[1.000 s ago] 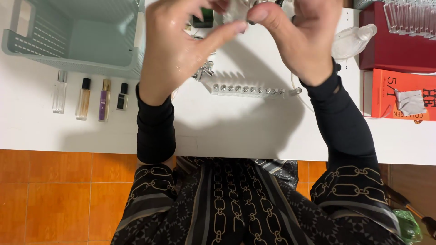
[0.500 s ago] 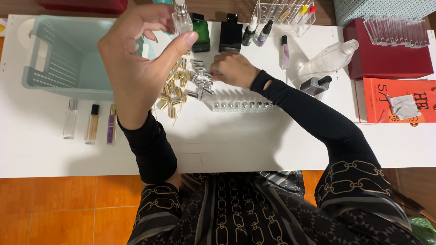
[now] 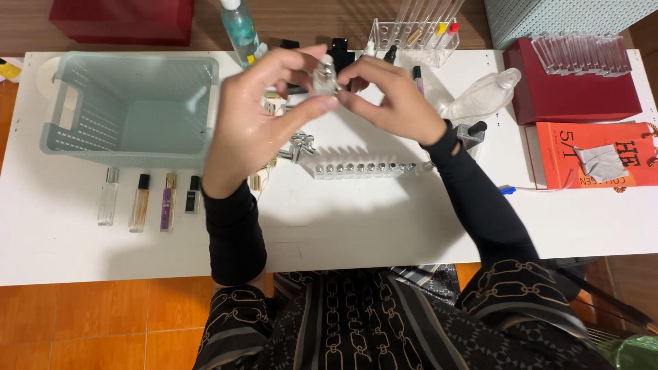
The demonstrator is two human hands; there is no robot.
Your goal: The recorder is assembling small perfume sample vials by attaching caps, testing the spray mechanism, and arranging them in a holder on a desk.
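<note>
Left hand [image 3: 257, 130] and right hand [image 3: 392, 103] pinch a small vial [image 3: 324, 77].

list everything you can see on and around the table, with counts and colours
basket: one, pale green, table's left
slim spray bottles: four, clear, amber, purple and dark, in front of basket
row of small vials: one row, clear with silver tops, table centre
loose caps: several, silver and gold, beside the row
blue liquid bottle: one, far edge
clear rack: one, far edge
empty plastic bottle: one, clear, lying right
boxes: two dark red, far left and right
orange bag: one, right
small bottle: one, clear and silver, held in both hands
left hand, right hand: raised over table
</note>
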